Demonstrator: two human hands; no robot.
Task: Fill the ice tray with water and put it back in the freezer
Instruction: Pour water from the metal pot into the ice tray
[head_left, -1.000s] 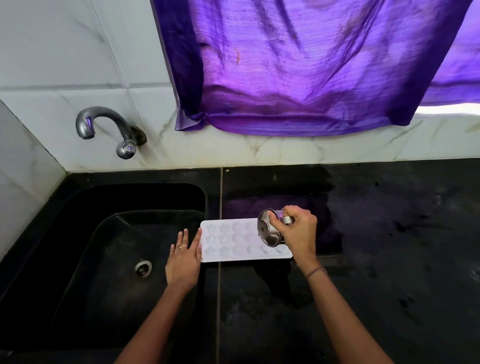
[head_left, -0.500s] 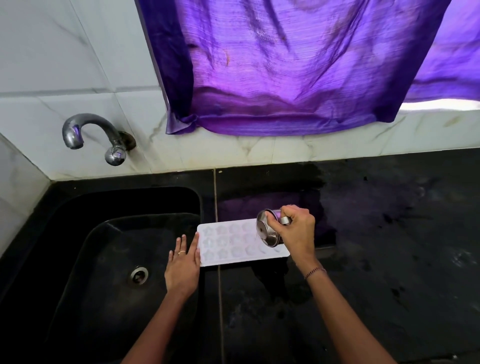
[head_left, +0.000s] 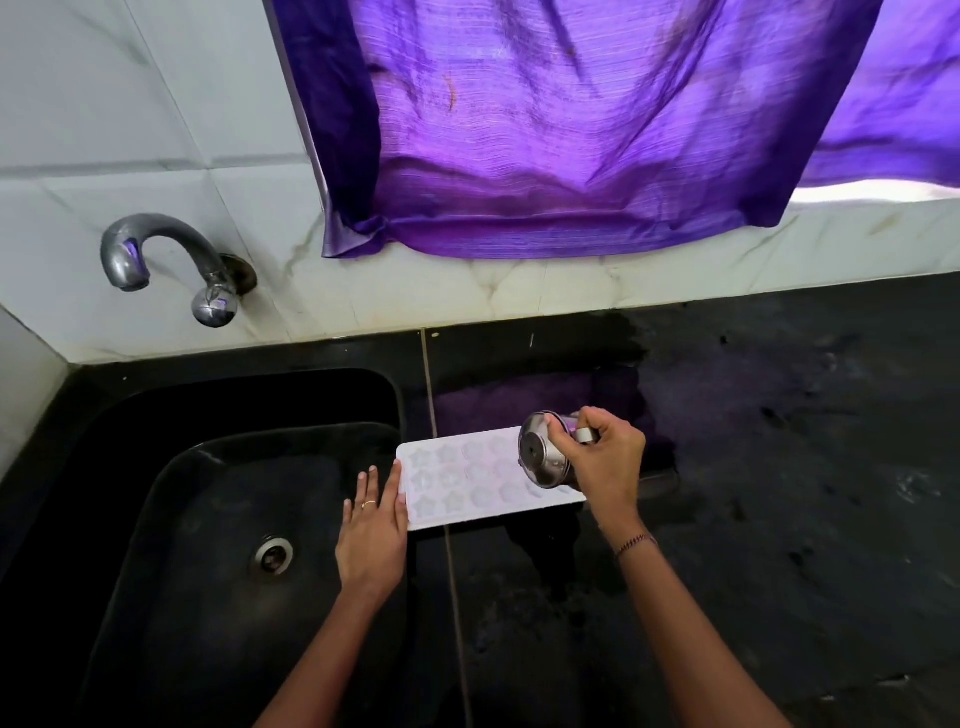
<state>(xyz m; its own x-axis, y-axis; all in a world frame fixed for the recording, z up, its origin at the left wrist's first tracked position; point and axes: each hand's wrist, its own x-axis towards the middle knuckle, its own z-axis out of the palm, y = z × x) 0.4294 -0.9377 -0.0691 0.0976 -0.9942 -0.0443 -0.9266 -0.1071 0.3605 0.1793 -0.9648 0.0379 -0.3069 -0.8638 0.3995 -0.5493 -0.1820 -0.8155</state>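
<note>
Right now the white ice tray (head_left: 483, 480) is lying flat on the black counter (head_left: 779, 519), its long side running from nine o'clock to three o'clock and its left end sitting at the lip of the black sink (head_left: 171, 519). Star-shaped and round hollows are showing across its top; whether they are holding water cannot be told.

The left hand (head_left: 371, 540) is resting at the tray's nine o'clock end with fingers straight and relaxed, gripping nothing, and the side of the hand is touching the tray's short edge. A thin ring (head_left: 370, 503) is sitting on one finger.

The right hand (head_left: 605, 462) is curling its fingers and thumb around a small steel cup (head_left: 543, 457), grasping it above the tray's three o'clock end. The cup is tipping well over on its side, its round base facing toward nine o'clock and up at the camera; its mouth is hidden behind the hand, so any pouring water cannot be seen. A thin bracelet (head_left: 636, 543) is circling that wrist.

From the tray, the sink's drain (head_left: 271, 555) is lying toward eight o'clock, and a curved metal tap (head_left: 171, 265) is sticking out of the white tiled wall (head_left: 104, 130) toward ten o'clock. A purple curtain (head_left: 571, 130) is hanging toward twelve o'clock, casting a purple glow on the wet-looking counter just behind the tray.
</note>
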